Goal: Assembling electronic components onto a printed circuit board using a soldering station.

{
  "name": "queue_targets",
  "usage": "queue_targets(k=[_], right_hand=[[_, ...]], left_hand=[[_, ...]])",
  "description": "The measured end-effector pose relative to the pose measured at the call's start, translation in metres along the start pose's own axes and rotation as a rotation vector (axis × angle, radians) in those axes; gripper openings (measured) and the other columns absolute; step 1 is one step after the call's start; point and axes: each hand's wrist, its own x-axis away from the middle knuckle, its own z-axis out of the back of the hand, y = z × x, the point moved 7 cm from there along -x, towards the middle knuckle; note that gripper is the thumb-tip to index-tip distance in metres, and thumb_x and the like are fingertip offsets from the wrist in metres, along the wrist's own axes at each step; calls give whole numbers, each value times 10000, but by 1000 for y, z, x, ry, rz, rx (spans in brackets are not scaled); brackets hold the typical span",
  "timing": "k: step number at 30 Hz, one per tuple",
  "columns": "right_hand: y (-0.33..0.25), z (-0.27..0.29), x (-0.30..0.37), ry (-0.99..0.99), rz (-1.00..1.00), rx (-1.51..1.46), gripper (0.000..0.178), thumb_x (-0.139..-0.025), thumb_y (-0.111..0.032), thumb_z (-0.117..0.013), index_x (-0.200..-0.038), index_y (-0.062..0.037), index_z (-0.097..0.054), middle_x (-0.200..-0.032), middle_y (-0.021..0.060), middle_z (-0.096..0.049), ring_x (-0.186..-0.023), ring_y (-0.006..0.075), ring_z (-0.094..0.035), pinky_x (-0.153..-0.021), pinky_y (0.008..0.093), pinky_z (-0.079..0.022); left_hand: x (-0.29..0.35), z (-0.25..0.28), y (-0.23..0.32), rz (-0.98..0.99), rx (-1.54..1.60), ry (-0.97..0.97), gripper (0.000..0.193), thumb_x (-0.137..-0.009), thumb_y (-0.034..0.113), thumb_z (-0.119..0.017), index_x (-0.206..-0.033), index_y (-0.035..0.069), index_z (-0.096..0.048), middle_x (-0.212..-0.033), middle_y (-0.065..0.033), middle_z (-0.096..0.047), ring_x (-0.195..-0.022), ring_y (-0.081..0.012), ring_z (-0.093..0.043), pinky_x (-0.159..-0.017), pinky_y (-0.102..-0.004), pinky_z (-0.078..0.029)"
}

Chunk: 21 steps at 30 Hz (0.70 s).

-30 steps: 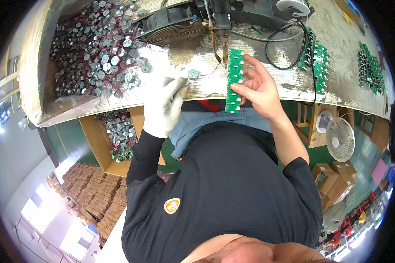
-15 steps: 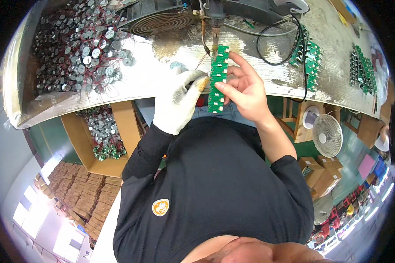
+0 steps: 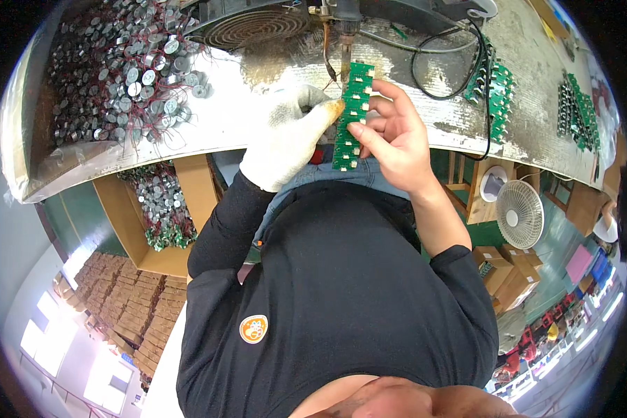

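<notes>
A long green circuit board strip [image 3: 353,118] with small white connectors is in my bare right hand [image 3: 397,136], its thumb on top and fingers at the right edge. The strip leans slightly, its far end beside the metal tip of a fixed soldering iron [image 3: 346,52]. My left hand [image 3: 285,136], in a white glove stained at the thumb, is closed in a pinch at the strip's left edge. Whatever lies between those gloved fingers is hidden. A thin metal tube [image 3: 328,52] runs down toward the iron's tip.
Many round metal parts with red wires [image 3: 132,76] are heaped at the table's left. Behind the hands sits a black fan with a coil grille [image 3: 258,29]. A black cable [image 3: 414,76] loops at right, near stacked circuit boards [image 3: 498,97]. Below left stands a cardboard box [image 3: 129,230].
The board has shifted away from my body and tilted to the right at its far end. My gloved left hand has moved right and slightly farther away. A round part beside it is no longer visible.
</notes>
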Motion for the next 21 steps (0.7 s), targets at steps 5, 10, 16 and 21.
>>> queue_targets(k=[5, 10, 16, 21], right_hand=[[-1, 0, 0, -1, 16, -4, 549, -857, 28, -629, -1332, -27, -361, -1046, 91, -589, -741, 91, -606, -564, 205, -479], [-2, -1, 0, -2, 14, -5, 554, -853, 36, -630, -1333, -28, -362, -1048, 92, -590, -746, 93, -609, -570, 206, -486], [-5, -2, -1, -8, 25, -8, 558, -852, 37, -630, -1335, -29, -360, -1045, 93, -589, -746, 95, -611, -569, 207, -488], [-3, -2, 0, -10, 40, -6, 558, -851, 35, -632, -1335, -26, -359, -1040, 92, -589, -739, 95, -612, -560, 204, -486]], left_hand=[[-1, -1, 1, -38, -55, 10, 229, -917, 221, -594, -948, -4, -618, -788, -48, -635, -669, -98, -596, -598, -235, -483], [2, -1, -1, 29, 14, 34, 221, -917, 221, -595, -945, 4, -621, -787, -45, -638, -669, -94, -596, -609, -229, -479], [1, 0, 1, 6, 14, 31, 217, -925, 219, -584, -941, 7, -625, -772, -38, -639, -666, -85, -596, -608, -224, -475], [1, -1, -1, 17, 25, 44, 219, -927, 218, -581, -932, 4, -628, -770, -37, -639, -665, -86, -596, -606, -226, -477]])
